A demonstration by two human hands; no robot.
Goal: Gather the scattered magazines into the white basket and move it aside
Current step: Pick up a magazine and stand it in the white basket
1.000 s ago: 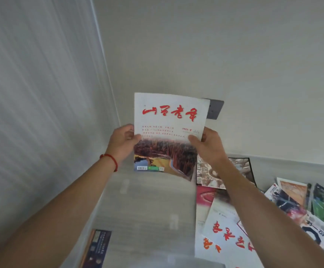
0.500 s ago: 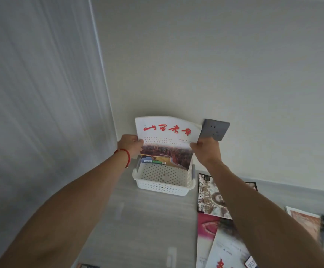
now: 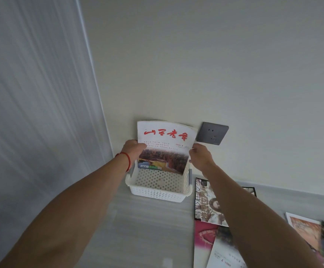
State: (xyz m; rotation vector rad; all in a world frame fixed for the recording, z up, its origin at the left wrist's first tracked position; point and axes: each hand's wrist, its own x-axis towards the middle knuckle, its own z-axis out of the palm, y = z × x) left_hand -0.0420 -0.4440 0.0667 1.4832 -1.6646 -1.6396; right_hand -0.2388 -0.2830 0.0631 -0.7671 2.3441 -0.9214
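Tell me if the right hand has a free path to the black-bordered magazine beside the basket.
Probably not yet: the right hand grips the red-titled magazine over the basket. Nothing covers the black-bordered magazine but that arm.

We've got the white magazine with red title (image 3: 165,146) upright between our hands, bottom edge dipping into the perforated white basket (image 3: 158,187) just below them; more magazines (image 3: 211,207) lie scattered under our right forearm.

Probably a home: plain wall (image 3: 215,64), grey socket (image 3: 212,133), curtain (image 3: 31,93)
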